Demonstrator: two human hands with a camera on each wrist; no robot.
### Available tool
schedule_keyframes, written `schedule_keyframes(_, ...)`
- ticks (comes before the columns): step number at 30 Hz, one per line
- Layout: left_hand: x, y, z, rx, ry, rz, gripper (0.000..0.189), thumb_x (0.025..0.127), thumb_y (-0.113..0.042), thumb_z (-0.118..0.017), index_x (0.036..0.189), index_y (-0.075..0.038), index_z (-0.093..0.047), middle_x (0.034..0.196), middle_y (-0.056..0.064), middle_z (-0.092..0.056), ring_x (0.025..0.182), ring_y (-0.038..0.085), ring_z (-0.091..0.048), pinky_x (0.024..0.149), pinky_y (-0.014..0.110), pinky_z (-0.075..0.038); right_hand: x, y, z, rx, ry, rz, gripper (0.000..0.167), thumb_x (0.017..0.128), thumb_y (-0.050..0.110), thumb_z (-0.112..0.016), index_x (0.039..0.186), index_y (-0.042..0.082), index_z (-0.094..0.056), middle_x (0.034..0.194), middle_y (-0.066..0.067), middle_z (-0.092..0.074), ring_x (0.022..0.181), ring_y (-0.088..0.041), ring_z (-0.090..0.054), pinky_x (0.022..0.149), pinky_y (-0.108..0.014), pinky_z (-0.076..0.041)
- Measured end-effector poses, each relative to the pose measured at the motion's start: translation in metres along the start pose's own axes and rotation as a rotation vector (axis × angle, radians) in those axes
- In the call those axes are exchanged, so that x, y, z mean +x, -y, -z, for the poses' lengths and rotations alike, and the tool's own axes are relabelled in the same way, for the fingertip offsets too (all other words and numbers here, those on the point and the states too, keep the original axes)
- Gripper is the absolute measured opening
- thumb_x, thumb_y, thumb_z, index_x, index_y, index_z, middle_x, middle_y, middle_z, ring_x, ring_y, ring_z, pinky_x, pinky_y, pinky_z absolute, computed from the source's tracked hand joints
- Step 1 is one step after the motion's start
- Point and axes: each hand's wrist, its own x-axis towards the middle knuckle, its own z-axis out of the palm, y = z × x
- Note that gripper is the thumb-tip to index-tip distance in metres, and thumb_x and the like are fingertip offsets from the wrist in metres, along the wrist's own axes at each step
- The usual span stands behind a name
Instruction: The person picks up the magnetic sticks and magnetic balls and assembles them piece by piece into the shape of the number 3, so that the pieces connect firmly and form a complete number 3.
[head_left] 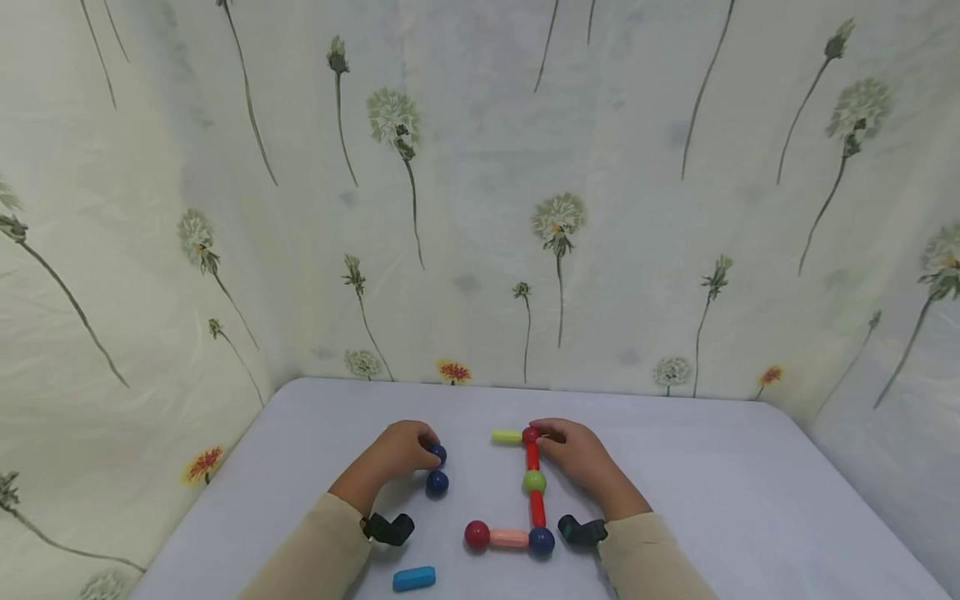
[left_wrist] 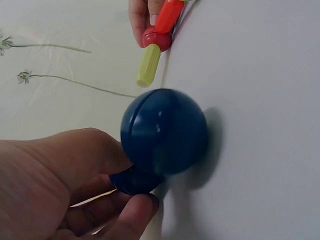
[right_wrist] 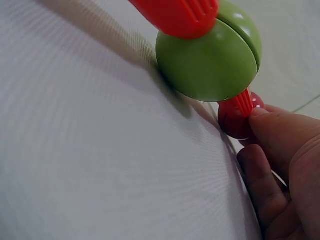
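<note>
My left hand (head_left: 405,447) holds a dark blue ball (left_wrist: 132,181) between thumb and fingers, at the left of the table. A second blue ball (head_left: 437,483) lies just nearer to me, in front of the held one in the left wrist view. My right hand (head_left: 577,450) pinches a red ball (head_left: 531,436) at the far end of a joined chain. From that ball a yellow rod (head_left: 507,436) points left and a red rod (head_left: 532,456) runs to a green ball (head_left: 535,482). Another red rod (head_left: 537,510) continues to a blue ball (head_left: 542,542).
From the chain's near blue ball a pink rod (head_left: 509,538) leads left to a red ball (head_left: 477,535). A loose light blue rod (head_left: 414,578) lies near the front of the white table (head_left: 712,483). A flowered curtain (head_left: 480,208) stands behind the table.
</note>
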Motion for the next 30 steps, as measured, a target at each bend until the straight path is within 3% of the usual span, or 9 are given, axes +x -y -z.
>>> schedule_keyframes(12,0.015,-0.022,-0.016,0.007,0.016,0.009,0.024,0.088,-0.022,-0.086,0.108,-0.016,-0.074,0.106,0.004,-0.069,0.099,0.024,-0.063,0.096,0.048,-0.056,-0.001,-0.001,-0.001,-0.003,-0.005,-0.018,0.033,0.101,0.025,-0.069,0.133,0.032,-0.070,0.133,0.004,-0.069,0.136,-0.028,-0.057,0.113,-0.059,-0.043)
schedule_keyframes(20,0.028,-0.026,-0.027,-0.024,-0.004,0.003,0.025,0.088,-0.025,-0.086,0.109,-0.017,-0.074,0.106,0.002,-0.069,0.101,0.023,-0.063,0.098,0.048,-0.054,-0.004,0.002,-0.001,0.005,-0.003,-0.023,0.033,0.101,0.025,-0.070,0.133,0.032,-0.071,0.133,0.004,-0.069,0.136,-0.029,-0.057,0.113,-0.059,-0.043)
schedule_keyframes(30,0.031,-0.040,-0.036,-0.060,-0.029,-0.005,0.026,0.089,-0.025,-0.085,0.112,-0.018,-0.075,0.107,0.002,-0.070,0.102,0.023,-0.062,0.102,0.049,-0.052,-0.002,0.002,-0.001,-0.006,-0.002,-0.028,0.034,0.101,0.025,-0.069,0.134,0.032,-0.070,0.135,0.003,-0.069,0.137,-0.030,-0.056,0.113,-0.060,-0.043)
